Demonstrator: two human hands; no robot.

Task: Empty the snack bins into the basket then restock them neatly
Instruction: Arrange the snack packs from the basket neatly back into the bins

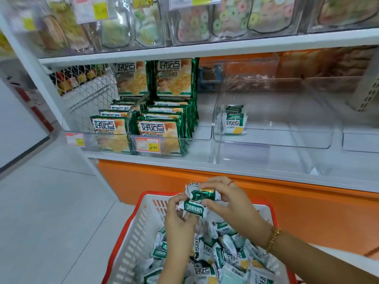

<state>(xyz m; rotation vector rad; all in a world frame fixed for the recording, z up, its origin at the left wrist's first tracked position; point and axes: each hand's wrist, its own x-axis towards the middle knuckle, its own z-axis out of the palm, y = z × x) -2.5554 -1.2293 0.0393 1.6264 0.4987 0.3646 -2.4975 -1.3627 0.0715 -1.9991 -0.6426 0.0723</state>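
Above the white and orange basket (131, 232) both my hands hold small green-and-white snack packets (198, 201). My left hand (179, 220) grips the lower packet from the left. My right hand (229, 203) pinches the upper packet from the right. Many more of the same small packets (223, 255) fill the basket below. On the shelf, a clear bin (272, 138) holds a few small packets (233, 119) stood up at its left end.
Left of the clear bin stand rows of large green cracker packs (160, 128) behind a price tag (147, 144). Another clear bin (361, 140) is at the far right. Bagged sweets (213, 23) fill the shelf above. An orange panel (307, 210) runs below the shelf.
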